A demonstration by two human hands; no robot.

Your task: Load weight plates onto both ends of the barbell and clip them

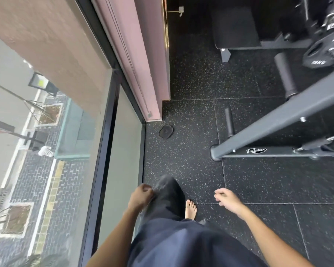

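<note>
Black weight plates (322, 54), one marked in kilograms, hang on the rack at the far right edge. My left hand (141, 197) hangs by my dark trouser leg with its fingers loosely curled, holding nothing. Over the speckled floor, my right hand (227, 198) is relaxed with slightly bent fingers and is empty. No barbell or clip can be made out. Both hands are far from the plates.
A grey rack frame (278, 122) with empty plate pegs (228, 122) crosses the right side. A padded bench (237, 27) stands at the back. A glass window wall (66, 132) and a pink pillar (143, 54) bound the left. A small black floor cover (166, 131) lies near the pillar.
</note>
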